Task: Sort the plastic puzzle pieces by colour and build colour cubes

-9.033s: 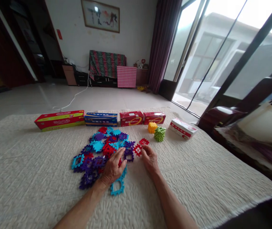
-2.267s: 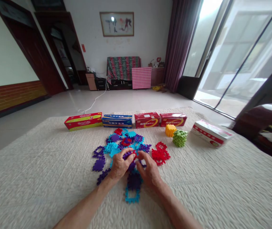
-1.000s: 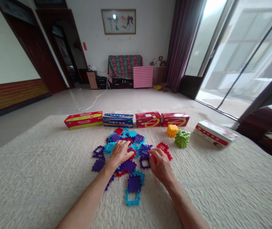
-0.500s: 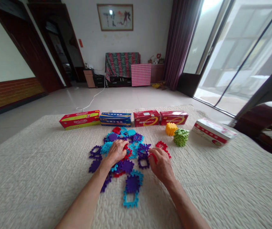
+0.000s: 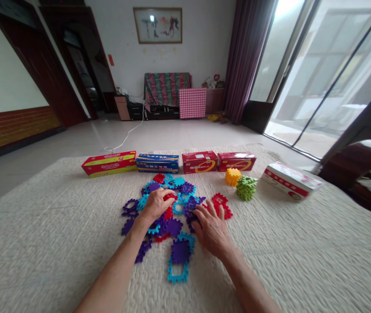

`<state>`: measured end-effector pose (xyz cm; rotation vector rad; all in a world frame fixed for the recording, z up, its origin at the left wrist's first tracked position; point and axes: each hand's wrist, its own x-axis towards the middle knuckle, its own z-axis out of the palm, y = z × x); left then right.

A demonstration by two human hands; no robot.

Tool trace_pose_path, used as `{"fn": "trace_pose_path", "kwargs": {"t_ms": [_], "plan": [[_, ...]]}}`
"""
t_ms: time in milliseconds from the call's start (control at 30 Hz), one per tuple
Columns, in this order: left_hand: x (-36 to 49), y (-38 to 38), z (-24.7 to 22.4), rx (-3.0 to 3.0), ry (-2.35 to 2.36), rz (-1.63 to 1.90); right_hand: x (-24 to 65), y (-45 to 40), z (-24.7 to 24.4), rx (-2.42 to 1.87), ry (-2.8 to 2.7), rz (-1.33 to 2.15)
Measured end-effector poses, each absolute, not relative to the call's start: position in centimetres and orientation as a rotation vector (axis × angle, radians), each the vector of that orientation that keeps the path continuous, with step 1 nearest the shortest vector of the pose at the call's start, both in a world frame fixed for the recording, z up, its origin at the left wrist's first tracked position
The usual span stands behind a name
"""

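A loose heap of interlocking plastic tiles with notched edges, in purple, light blue and red, lies in front of me. My left hand (image 5: pixel 157 204) is over the heap, thumb and fingers closed on a red tile (image 5: pixel 170 197). At the heap's right side, my right hand (image 5: pixel 212 227) has its fingers spread, resting by a purple tile (image 5: pixel 192 203). Several red tiles (image 5: pixel 220 199) lie just beyond its fingertips. Nearest me are a purple solid tile (image 5: pixel 180 251) and a light blue frame tile (image 5: pixel 177 278). My right hand partly hides some tiles.
Across the back of the cream quilted cover (image 5: pixel 58 226) stand a red-yellow box (image 5: pixel 109 164), a blue box (image 5: pixel 157 164) and two red boxes (image 5: pixel 200 162). Yellow tiles (image 5: pixel 233 177) and green tiles (image 5: pixel 246 188) are stacked at right, near a white-red box (image 5: pixel 291 181).
My right hand has moved left from the red tiles to the purple ones, and its fingers have spread. My left hand has shifted slightly up and left with a red tile in its fingers.
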<state>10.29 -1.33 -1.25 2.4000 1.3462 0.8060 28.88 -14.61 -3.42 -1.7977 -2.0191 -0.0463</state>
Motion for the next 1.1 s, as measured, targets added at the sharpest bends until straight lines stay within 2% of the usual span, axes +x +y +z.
{"fn": "trace_pose_path", "kwargs": {"t_ms": [433, 700, 1000, 1100], "plan": [[9.5, 0.0, -2.5, 1.991, 1.271, 0.845, 29.2, -14.4, -3.9, -1.693, -1.989, -0.065], [9.7, -0.7, -1.3, 2.043, 1.315, 0.830, 28.9, -14.3, -3.2, -1.632, -1.916, -0.063], [9.7, -1.7, 0.9, 2.137, 1.585, 1.258, 32.2, -13.4, -3.7, -1.620, -1.609, -0.194], [10.7, -2.2, 1.1, 1.953, 1.524, 1.245, 33.2, -13.2, -3.9, -1.609, -1.509, -0.214]]}}
